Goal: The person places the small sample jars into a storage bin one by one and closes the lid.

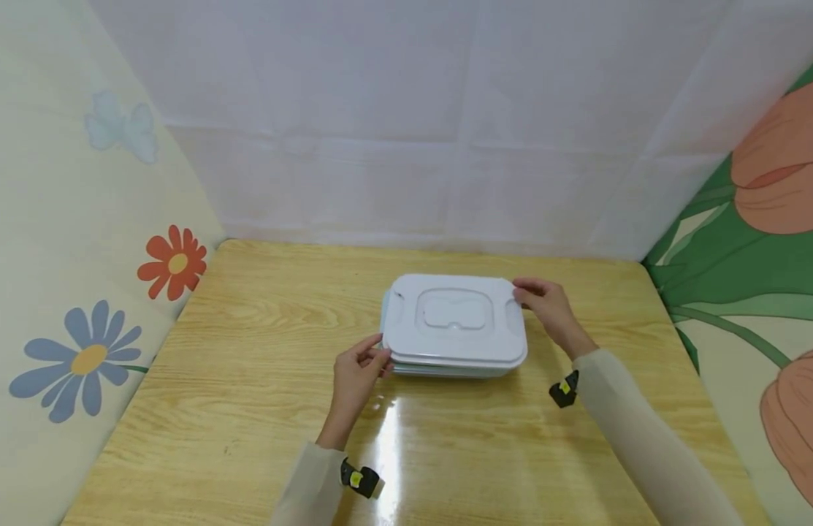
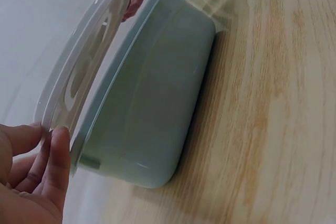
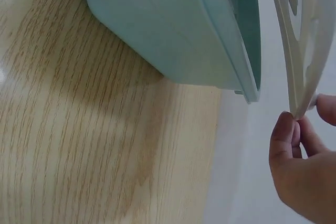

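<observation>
A white rectangular lid (image 1: 455,343) with rounded corners is held just above a pale green plastic box (image 2: 152,87), with a gap between lid and rim in both wrist views. My left hand (image 1: 360,369) pinches the lid's near left corner between thumb and fingers. At the far right corner, my right hand (image 1: 544,303) pinches the lid's edge the same way. The box (image 3: 157,24) stands on the table under the lid. Something dark and something clear show inside its rim in the right wrist view, too little to name.
The wood-grain table (image 1: 261,321) reaches back to a white cloth (image 1: 353,131). Flower-patterned panels stand along the left (image 1: 84,219) and right sides. A black strap device (image 1: 360,478) sits at my left wrist and another (image 1: 564,389) at my right.
</observation>
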### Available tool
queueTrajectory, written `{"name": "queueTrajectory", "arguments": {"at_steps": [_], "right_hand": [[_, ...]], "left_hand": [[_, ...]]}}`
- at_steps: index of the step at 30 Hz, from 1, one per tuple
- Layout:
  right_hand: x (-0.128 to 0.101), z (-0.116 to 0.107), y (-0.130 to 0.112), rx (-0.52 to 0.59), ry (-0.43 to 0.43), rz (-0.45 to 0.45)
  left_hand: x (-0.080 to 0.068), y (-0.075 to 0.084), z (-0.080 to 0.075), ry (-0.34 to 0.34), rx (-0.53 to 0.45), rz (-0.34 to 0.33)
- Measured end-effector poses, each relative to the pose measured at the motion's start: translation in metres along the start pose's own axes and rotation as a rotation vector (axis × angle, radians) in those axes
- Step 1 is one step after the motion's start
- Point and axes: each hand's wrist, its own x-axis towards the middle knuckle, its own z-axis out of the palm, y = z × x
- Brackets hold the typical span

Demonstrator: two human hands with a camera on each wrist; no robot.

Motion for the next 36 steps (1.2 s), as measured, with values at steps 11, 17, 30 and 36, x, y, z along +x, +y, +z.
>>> {"name": "queueTrajectory", "arguments": {"at_steps": [11,17,30,36], "right_hand": [[0.006,0.006,0.005,-0.019,0.010,0.014],[0.008,0.010,0.006,-0.043,-0.003,0.054],[0.008,0.020,0.016,-0.063,-0.010,0.073],[0.009,0.023,0.016,-0.088,-0.002,0.087]], "left_hand": [[-0.001,-0.005,-0.001,-0.005,-0.050,0.048],[-0.002,-0.003,-0.002,0.026,-0.054,0.025],[0.002,-0.008,-0.002,0.051,-0.003,0.040],[0.002,-0.012,-0.003,0.057,-0.012,0.025]]}}
